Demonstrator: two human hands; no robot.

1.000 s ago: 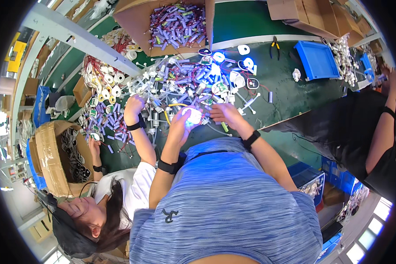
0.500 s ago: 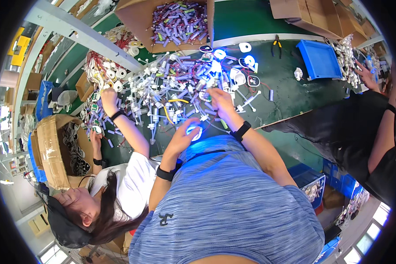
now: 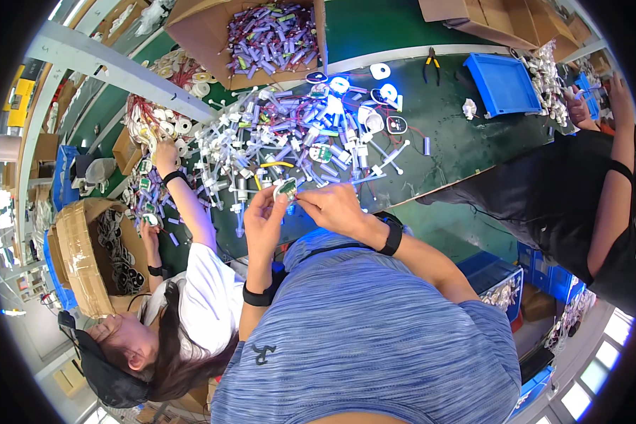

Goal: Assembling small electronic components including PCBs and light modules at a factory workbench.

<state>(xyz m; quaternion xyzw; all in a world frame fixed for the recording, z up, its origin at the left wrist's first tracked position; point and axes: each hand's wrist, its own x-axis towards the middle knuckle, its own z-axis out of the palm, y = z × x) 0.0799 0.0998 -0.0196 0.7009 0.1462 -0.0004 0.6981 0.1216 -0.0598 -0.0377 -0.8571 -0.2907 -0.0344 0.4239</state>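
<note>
My left hand (image 3: 265, 218) grips a small round white housing with a green circuit board (image 3: 286, 189) facing up. My right hand (image 3: 336, 208) reaches across to it, thumb and fingertips pinched together at the board's edge; what they pinch is too small to make out. Both hands are close together above the near edge of the green table (image 3: 438, 155). Just beyond them lies a heap of purple battery cells (image 3: 261, 131) with red wires, mixed with white plastic stems. Another white piece with a green board (image 3: 321, 153) rests on the heap, past my right hand.
Lit blue-white lamp parts (image 3: 339, 85) glow at the heap's far side. Beyond stands a cardboard box (image 3: 199, 35) of battery cells. Black-and-yellow pliers (image 3: 431, 67) and a blue tray (image 3: 502, 85) lie to the right. One co-worker (image 3: 205, 283) works at my left, another (image 3: 579, 191) at right.
The left hand has lifted and turned the housing, its blue glow gone and its board now showing. My right hand has come back from the heap to meet it.
</note>
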